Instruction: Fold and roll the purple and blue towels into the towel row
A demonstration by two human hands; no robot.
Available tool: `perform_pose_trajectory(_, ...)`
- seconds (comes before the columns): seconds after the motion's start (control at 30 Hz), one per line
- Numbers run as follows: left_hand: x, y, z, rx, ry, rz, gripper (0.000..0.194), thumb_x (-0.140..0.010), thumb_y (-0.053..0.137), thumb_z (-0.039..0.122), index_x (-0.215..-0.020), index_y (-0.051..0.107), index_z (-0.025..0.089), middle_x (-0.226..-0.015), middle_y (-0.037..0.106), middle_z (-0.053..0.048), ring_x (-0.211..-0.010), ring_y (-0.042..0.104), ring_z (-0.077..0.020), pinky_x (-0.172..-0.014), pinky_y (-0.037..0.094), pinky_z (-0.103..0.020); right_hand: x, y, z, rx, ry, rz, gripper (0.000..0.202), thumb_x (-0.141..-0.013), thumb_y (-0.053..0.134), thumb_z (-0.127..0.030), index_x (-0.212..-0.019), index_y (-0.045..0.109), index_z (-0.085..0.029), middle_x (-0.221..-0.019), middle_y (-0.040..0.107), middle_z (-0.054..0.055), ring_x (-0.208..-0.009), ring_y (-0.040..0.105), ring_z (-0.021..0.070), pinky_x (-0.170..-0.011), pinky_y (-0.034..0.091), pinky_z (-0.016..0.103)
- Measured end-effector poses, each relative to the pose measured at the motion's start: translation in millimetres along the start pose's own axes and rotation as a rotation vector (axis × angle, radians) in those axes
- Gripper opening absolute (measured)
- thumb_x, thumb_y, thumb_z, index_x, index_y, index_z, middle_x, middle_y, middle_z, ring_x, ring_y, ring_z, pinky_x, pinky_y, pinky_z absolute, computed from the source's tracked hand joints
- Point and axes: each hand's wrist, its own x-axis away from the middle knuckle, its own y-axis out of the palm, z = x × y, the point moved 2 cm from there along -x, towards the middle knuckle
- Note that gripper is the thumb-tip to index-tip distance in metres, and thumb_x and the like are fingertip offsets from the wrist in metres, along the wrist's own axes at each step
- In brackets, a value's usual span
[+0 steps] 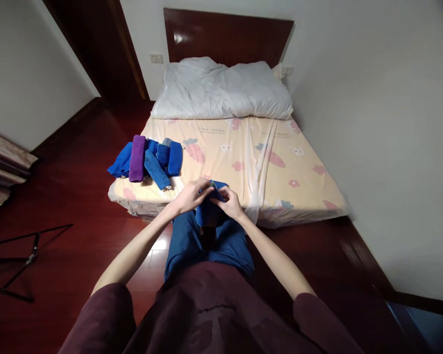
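Note:
A blue towel [205, 209] is held up in front of me at the foot of the bed, partly hanging over its near edge. My left hand [195, 193] pinches the towel's upper left part. On the other side, my right hand [229, 200] grips its right edge between thumb and fingers. Left of my hands lies a pile of folded or rolled towels: a purple towel [137, 158] on top, a lighter blue towel [157, 169] slanting beside it, and a dark blue towel [175, 158] at the pile's right end.
The bed's patterned sheet [221, 147] spreads out ahead, with a white quilt [225, 91] bunched at the headboard [227, 37]. A sheer pale strip [257, 182] runs down the sheet. Black metal legs [33, 255] stand on the floor at left. A wall [384, 123] rises at right.

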Motion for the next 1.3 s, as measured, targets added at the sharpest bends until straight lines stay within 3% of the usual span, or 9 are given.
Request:
perform_pose_trajectory(0.27, 18.8, -83.0, 1.5, -0.136, -0.057, 0.610, 0.036, -0.101, 0.062, 0.052, -0.087, 0.064, 0.018, -0.062, 0.051, 0.004, -0.047, 0.036, -0.0083, -0.046, 0.027, -0.023, -4.5, -48.0, 32.0, 0.126, 0.018, -0.152, 0.042, -0.070, 0.088, -0.056, -0.079, 0.069, -0.019, -0.078, 0.067, -0.001, -0.073, 0.062, 0.0152, -0.072, 0.050, 0.028)
perform_pose_trajectory(0.43, 21.4, -124.5, -7.9, -0.263, -0.036, 0.731, 0.030, -0.098, 0.064, 0.043, -0.085, 0.064, 0.016, -0.064, 0.053, 0.002, -0.051, 0.039, -0.0078, -0.048, 0.030, -0.022, 9.8, -75.0, 52.8, 0.248, 0.032, -0.258, 0.034, -0.077, 0.083, -0.049, -0.084, 0.070, -0.019, -0.087, 0.072, 0.003, -0.084, 0.068, 0.0198, -0.082, 0.055, 0.032)
perform_pose_trajectory(0.63, 1.8, -166.4, -24.1, -0.327, -0.024, 0.960, 0.032, -0.095, 0.061, 0.047, -0.083, 0.058, 0.018, -0.071, 0.052, 0.000, -0.065, 0.049, -0.0128, -0.060, 0.041, -0.025, 31.6, -82.9, 86.2, 0.543, 0.052, -0.333, 0.017, -0.082, 0.075, -0.025, -0.097, 0.076, -0.016, -0.099, 0.079, 0.009, -0.093, 0.072, 0.0232, -0.090, 0.055, 0.034)
perform_pose_trajectory(0.77, -9.7, -179.4, -21.0, -0.327, -0.121, 0.906, 0.021, -0.098, 0.057, 0.035, -0.088, 0.059, 0.017, -0.078, 0.057, 0.000, -0.072, 0.055, -0.0130, -0.072, 0.049, -0.026, 42.5, -90.3, 103.8, 0.464, 0.101, -0.238, 0.005, -0.081, 0.073, -0.022, -0.079, 0.073, -0.017, -0.081, 0.077, 0.003, -0.078, 0.070, 0.0196, -0.082, 0.055, 0.031)
perform_pose_trajectory(0.87, -11.5, -185.9, -20.1, -0.330, -0.183, 0.859, 0.012, -0.099, 0.055, 0.025, -0.097, 0.063, 0.017, -0.090, 0.062, -0.001, -0.081, 0.058, -0.0124, -0.082, 0.051, -0.025, 46.3, -105.6, 108.5, 0.316, 0.130, -0.155, 0.015, -0.081, 0.076, -0.033, -0.081, 0.075, -0.017, -0.081, 0.079, 0.003, -0.076, 0.071, 0.0185, -0.080, 0.059, 0.033)
perform_pose_trajectory(0.97, -13.5, -193.6, -31.1, -0.357, -0.265, 0.841, 0.006, -0.098, 0.057, 0.019, -0.098, 0.063, 0.016, -0.086, 0.059, 0.001, -0.077, 0.053, -0.0116, -0.080, 0.048, -0.024, 44.6, -139.6, 102.9, 0.091, 0.219, 0.087, 0.037, -0.067, 0.090, -0.047, -0.083, 0.077, -0.016, -0.082, 0.081, 0.007, -0.072, 0.073, 0.0193, -0.071, 0.062, 0.033)
perform_pose_trajectory(1.1, -18.6, -197.8, -57.3, -0.375, -0.399, 0.783, 0.006, -0.095, 0.062, 0.015, -0.099, 0.067, 0.014, -0.082, 0.061, 0.003, -0.076, 0.051, -0.0117, -0.077, 0.045, -0.022, 32.6, -202.5, 72.6, -0.007, 0.214, 0.345, 0.062, -0.047, 0.099, -0.061, -0.081, 0.077, -0.014, -0.075, 0.078, 0.007, -0.055, 0.063, 0.0135, -0.049, 0.053, 0.026)
perform_pose_trajectory(1.23, -21.8, -185.9, -78.8, -0.312, -0.569, 0.739, 0.009, -0.091, 0.068, 0.019, -0.098, 0.072, 0.014, -0.073, 0.064, 0.005, -0.072, 0.054, -0.0128, -0.070, 0.044, -0.022, 15.9, -261.8, 23.2, 0.046, 0.049, 0.539, 0.067, -0.056, 0.091, -0.074, -0.082, 0.075, -0.015, -0.055, 0.062, -0.004, -0.036, 0.041, 0.0050, -0.034, 0.030, 0.020)
perform_pose_trajectory(1.3, -24.7, -177.1, -84.4, -0.301, -0.582, 0.721, 0.011, -0.087, 0.072, 0.020, -0.096, 0.073, 0.013, -0.069, 0.065, 0.005, -0.072, 0.057, -0.0136, -0.072, 0.046, -0.023, 8.3, -284.7, -0.9, 0.077, -0.002, 0.574, 0.066, -0.061, 0.088, -0.076, -0.080, 0.073, -0.015, -0.045, 0.051, -0.008, -0.033, 0.038, 0.0054, -0.033, 0.026, 0.019)
